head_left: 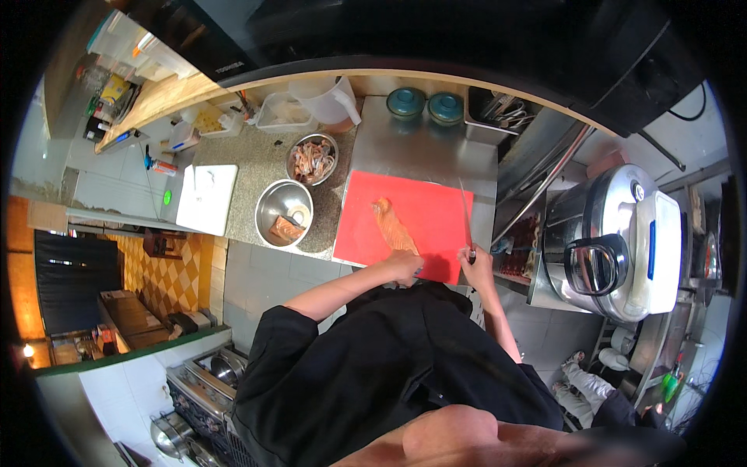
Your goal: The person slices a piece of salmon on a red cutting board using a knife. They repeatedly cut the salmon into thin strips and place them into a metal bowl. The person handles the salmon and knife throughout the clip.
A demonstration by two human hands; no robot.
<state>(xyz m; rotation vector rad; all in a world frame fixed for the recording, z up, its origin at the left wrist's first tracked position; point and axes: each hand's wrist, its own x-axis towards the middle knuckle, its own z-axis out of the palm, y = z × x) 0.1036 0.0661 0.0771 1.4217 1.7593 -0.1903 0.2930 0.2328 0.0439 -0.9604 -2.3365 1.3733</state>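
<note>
The fillet (394,227), orange-pink and narrow, lies left of centre on the red board (436,206), its far end bent toward the left and its near end under the left hand (404,267). That hand touches the fillet, palm down by the board's near edge; whether its fingers close on the flesh or only press it, I cannot tell. The right hand (477,267) is clenched round the handle of the knife (466,210) at the board's near right corner, the blade pointing away from the person along the right edge, well apart from the fillet; whether the blade touches the board is unclear. The board lies on a steel counter (372,144). Just left of it, on a speckled worktop (243,159), stand two steel bowls: the nearer bowl (262,210) holds a salmon chunk (287,229), the farther bowl (290,161) is heaped with fish scraps (313,161). Behind them are a tub (283,114) and a jug (317,97). Two lidded teal pots (405,101) stand at the counter's back, beside a steel bin (484,135) of utensils. A big cooker (562,222) stands to the right.
</note>
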